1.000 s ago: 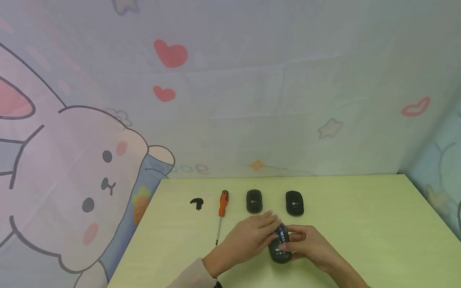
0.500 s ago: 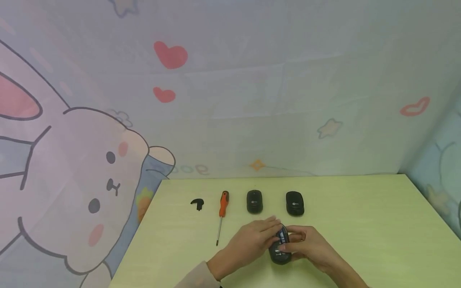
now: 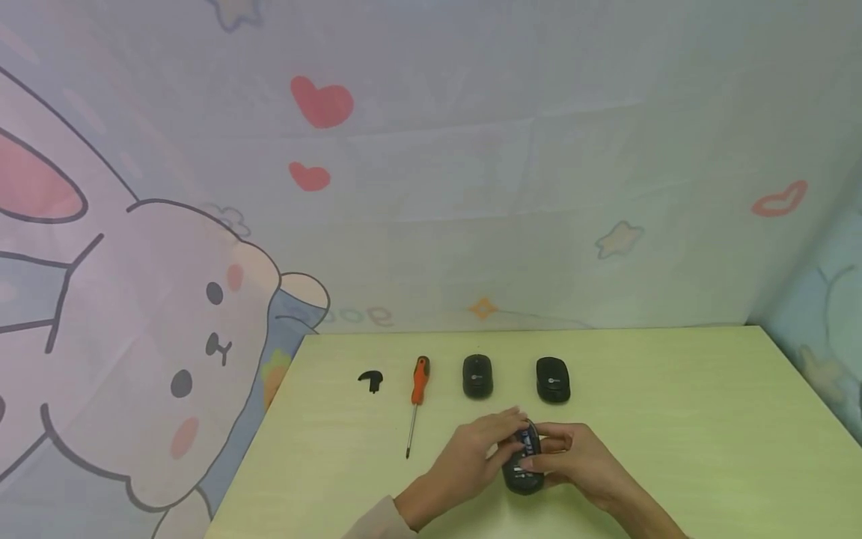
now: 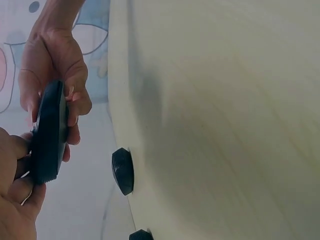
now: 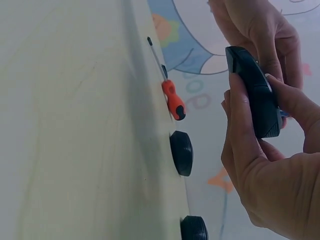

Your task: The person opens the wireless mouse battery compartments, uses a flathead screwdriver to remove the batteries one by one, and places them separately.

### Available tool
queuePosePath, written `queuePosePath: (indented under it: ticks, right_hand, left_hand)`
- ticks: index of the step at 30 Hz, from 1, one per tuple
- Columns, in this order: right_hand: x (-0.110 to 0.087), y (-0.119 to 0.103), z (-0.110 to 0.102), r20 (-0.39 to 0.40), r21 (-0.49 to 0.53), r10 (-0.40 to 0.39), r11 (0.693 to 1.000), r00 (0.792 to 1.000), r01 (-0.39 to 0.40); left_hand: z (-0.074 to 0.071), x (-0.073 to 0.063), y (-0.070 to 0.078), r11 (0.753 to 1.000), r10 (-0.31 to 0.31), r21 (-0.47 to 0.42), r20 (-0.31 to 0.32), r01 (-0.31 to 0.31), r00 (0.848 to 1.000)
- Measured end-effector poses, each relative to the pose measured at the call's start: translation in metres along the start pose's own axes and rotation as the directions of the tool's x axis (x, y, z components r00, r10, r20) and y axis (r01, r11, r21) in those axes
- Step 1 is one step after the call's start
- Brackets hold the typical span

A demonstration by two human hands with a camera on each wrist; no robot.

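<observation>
A black computer mouse [image 3: 523,481] is held over the table, its underside facing up in the head view, with a bluish-white strip in a long recess. My right hand [image 3: 581,463] grips its right side, thumb on the underside and fingers beneath. From the other side my left hand [image 3: 466,458] pinches the far end, its thumb at the recess and its fingers over the edge. In the left wrist view the mouse [image 4: 50,132] appears edge-on between both hands. The right wrist view shows the mouse [image 5: 256,95] raised above the table. Left fingers partly cover the recess.
Two more black mice, one [image 3: 477,376] left and one [image 3: 553,379] right, lie behind the hands. An orange-handled screwdriver [image 3: 419,382] and a small curved black piece [image 3: 373,380] lie left of them on the pale yellow-green table [image 3: 673,419]. A printed cloth [image 3: 539,187] hangs behind.
My left hand has shifted slightly right, its fingers bending more and its thumb coming over the recess. The right hand and the mouse have stayed almost still.
</observation>
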State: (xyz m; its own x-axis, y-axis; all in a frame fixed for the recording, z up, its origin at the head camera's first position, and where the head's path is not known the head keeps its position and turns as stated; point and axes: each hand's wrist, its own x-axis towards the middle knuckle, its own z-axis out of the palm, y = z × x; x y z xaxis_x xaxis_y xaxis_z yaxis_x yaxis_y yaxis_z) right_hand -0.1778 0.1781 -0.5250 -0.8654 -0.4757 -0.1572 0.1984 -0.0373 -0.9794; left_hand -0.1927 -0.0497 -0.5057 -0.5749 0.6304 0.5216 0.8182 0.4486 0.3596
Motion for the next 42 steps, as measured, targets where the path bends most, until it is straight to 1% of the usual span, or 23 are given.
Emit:
queuePosePath:
  ticks: [3, 8, 11, 14, 16, 18, 21, 24, 27, 28, 30, 32, 33, 35, 37, 38, 40, 42]
  right_hand:
    - [0.000, 0.000, 0.000, 0.008, 0.011, -0.001, 1.000, 1.000, 0.001]
    - [0.001, 0.001, -0.001, 0.031, 0.032, 0.007, 0.999, 1.000, -0.008]
    - [0.001, 0.003, -0.001, 0.031, 0.032, 0.013, 0.999, 0.999, -0.014]
    - [0.002, 0.004, -0.001, 0.025, 0.028, 0.018, 0.999, 1.000, -0.019]
    - [0.002, 0.005, 0.000, 0.023, 0.028, 0.018, 0.999, 1.000, -0.019]
    - [0.002, 0.005, 0.000, 0.024, 0.026, 0.018, 0.999, 1.000, -0.018]
    - [0.002, 0.005, 0.000, 0.020, 0.023, 0.021, 1.000, 1.000, -0.021]
    - [0.002, 0.005, -0.001, 0.013, 0.013, 0.029, 0.999, 1.000, -0.029]
    - [0.003, 0.005, -0.001, 0.008, 0.007, 0.036, 0.999, 0.999, -0.036]
    - [0.003, 0.005, -0.001, 0.006, 0.007, 0.037, 0.999, 0.999, -0.037]
    - [0.003, 0.004, -0.001, 0.005, 0.008, 0.036, 0.999, 0.999, -0.036]
    - [0.002, 0.002, 0.000, 0.005, 0.010, 0.037, 0.999, 0.999, -0.037]
    - [0.002, 0.001, 0.000, 0.003, 0.010, 0.037, 0.999, 0.999, -0.037]
    - [0.002, 0.000, 0.000, 0.003, 0.009, 0.038, 0.999, 0.999, -0.038]
    - [0.003, -0.001, 0.000, 0.002, 0.013, 0.045, 0.999, 0.999, -0.045]
    - [0.003, 0.000, 0.001, 0.001, 0.014, 0.046, 0.999, 0.999, -0.046]
    - [0.003, 0.000, 0.001, -0.001, 0.017, 0.050, 0.999, 0.999, -0.050]
    - [0.003, 0.000, 0.001, -0.008, 0.018, 0.058, 0.998, 0.998, -0.058]
  left_hand:
    - [0.000, 0.000, 0.000, 0.999, -0.011, -0.034, -0.016, 0.011, 1.000]
    - [-0.001, 0.002, 0.002, 0.993, 0.003, -0.114, -0.053, -0.009, 0.999]
    - [0.000, 0.003, 0.004, 0.987, -0.004, -0.162, -0.057, -0.005, 0.998]
    - [0.000, 0.003, 0.006, 0.975, -0.064, -0.213, -0.033, 0.056, 0.997]
    - [0.000, 0.003, 0.006, 0.968, -0.129, -0.218, -0.012, 0.123, 0.992]
    - [-0.001, 0.004, 0.007, 0.953, -0.200, -0.229, 0.017, 0.198, 0.980]
    - [-0.003, 0.005, 0.007, 0.935, -0.277, -0.211, 0.059, 0.284, 0.959]
    - [-0.005, 0.007, 0.006, 0.916, -0.325, -0.208, 0.112, 0.342, 0.939]
    - [-0.005, 0.008, 0.005, 0.903, -0.354, -0.207, 0.142, 0.377, 0.925]
    - [-0.005, 0.008, 0.005, 0.897, -0.359, -0.218, 0.146, 0.384, 0.922]
    - [-0.006, 0.008, 0.004, 0.887, -0.361, -0.253, 0.138, 0.385, 0.922]
    - [-0.008, 0.009, 0.004, 0.860, -0.370, -0.324, 0.136, 0.394, 0.919]
    - [-0.011, 0.010, 0.003, 0.838, -0.372, -0.375, 0.137, 0.396, 0.918]
    - [-0.017, 0.012, 0.002, 0.779, -0.385, -0.478, 0.144, 0.405, 0.911]
    - [-0.026, 0.015, 0.000, 0.706, -0.405, -0.573, 0.156, 0.417, 0.901]
    - [-0.030, 0.016, -0.002, 0.677, -0.415, -0.604, 0.158, 0.420, 0.896]
    - [-0.039, 0.017, -0.006, 0.630, -0.440, -0.644, 0.164, 0.434, 0.883]
    - [-0.049, 0.017, -0.010, 0.594, -0.468, -0.665, 0.172, 0.452, 0.867]
